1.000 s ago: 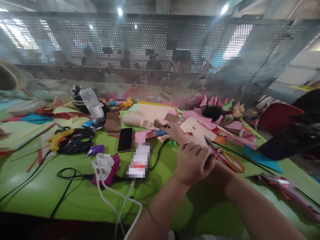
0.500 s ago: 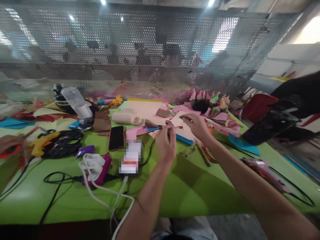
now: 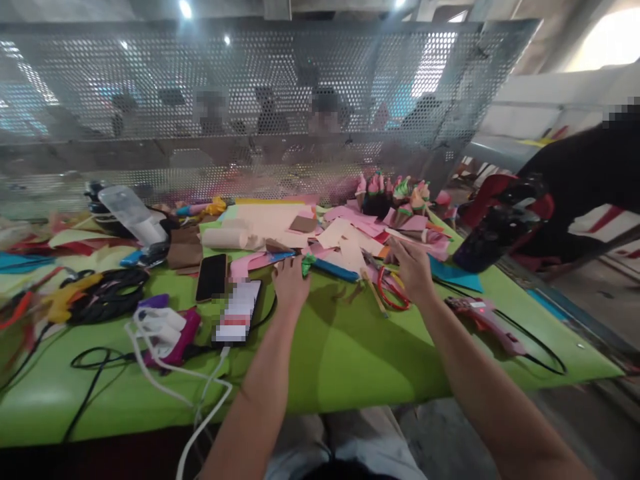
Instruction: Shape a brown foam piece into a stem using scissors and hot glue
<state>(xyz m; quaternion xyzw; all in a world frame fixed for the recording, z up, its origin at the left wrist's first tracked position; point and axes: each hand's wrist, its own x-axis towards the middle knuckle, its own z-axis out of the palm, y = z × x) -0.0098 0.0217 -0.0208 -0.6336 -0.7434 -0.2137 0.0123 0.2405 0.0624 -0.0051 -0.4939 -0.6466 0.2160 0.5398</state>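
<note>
My left hand [image 3: 291, 283] lies palm down on the near edge of the paper pile, fingers spread. It is next to a small crumpled green piece [image 3: 308, 264] and a strip of pink paper [image 3: 245, 265]. My right hand [image 3: 414, 268] reaches over the papers at the right, fingers stretched forward, with nothing visibly held. Close to its left side are red loops like scissor handles [image 3: 393, 300] and a yellow pencil [image 3: 375, 293]. A long blue item [image 3: 335, 269] rests between my hands. Cream paper pieces [image 3: 345, 240] lie beyond them.
At the left sit a phone [image 3: 211, 277], a lit phone [image 3: 239, 312], a magenta power adapter [image 3: 184, 337] with cables, and a clear bottle [image 3: 133, 217]. A pink glue gun [image 3: 487, 323], a dark bottle [image 3: 493, 233] and paper cones [image 3: 395, 193] are rightward. A person [image 3: 590, 173] is at right.
My hands, together at first, have moved apart: left toward the green piece, right toward the papers at the right. The brown piece near my fingers is out of them. The view has shifted right.
</note>
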